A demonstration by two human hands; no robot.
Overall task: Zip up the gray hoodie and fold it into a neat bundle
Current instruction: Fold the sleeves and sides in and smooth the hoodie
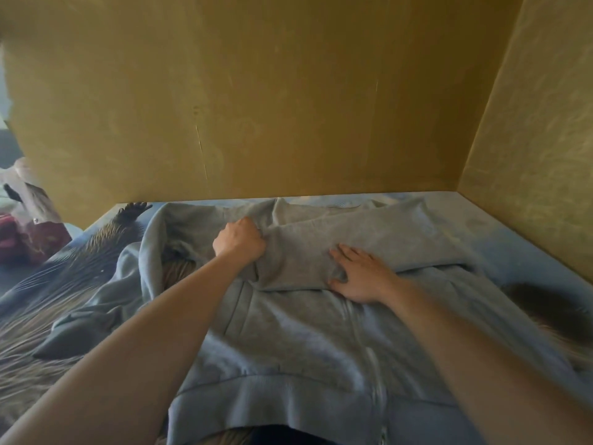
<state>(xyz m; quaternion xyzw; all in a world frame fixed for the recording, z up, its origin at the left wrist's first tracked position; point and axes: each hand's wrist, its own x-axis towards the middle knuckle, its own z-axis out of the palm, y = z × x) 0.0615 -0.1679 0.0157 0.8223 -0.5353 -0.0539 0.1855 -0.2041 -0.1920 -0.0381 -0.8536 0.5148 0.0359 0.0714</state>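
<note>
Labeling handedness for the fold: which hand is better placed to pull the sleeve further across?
Left, probably. The left hand already grips the folded sleeve, fingers curled in the cloth. The right hand lies flat, pinning the gray hoodie.

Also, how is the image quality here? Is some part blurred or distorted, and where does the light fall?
Head view: the wide lens bends the yellow wall and stretches both forearms near the lower corners. The right forearm and the hoodie hem are blurred, while the left hand gripping fabric and the flat right hand are sharper. The light is soft and brighter toward the wall, with no glare.
</note>
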